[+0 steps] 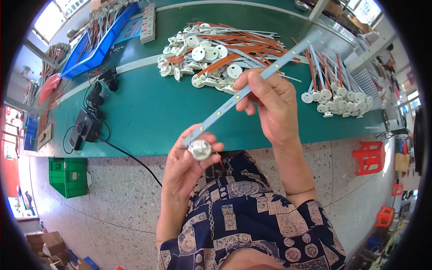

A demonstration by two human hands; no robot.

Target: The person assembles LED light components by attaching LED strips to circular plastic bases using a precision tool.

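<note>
A thin grey LED strip (228,107) with small yellow diodes slants up to the right above the near edge of the bench. At its lower end is a round white cap (200,150). My left hand (183,159) is closed around that capped end, fingers behind it and thumb beside the cap. My right hand (273,99) pinches the strip near its middle between thumb and fingers. Beyond my right hand lies a heap of similar strips with white round caps (211,52), mixed with orange ones. A smaller bunch of capped strips (339,100) lies to the right.
Across the green bench (135,108), a black adapter box (87,126) with cables sits at left. Behind it are a blue tray (74,63) of strips and a white power strip (147,24). A green crate (68,177) and a red stool (369,158) stand on the floor.
</note>
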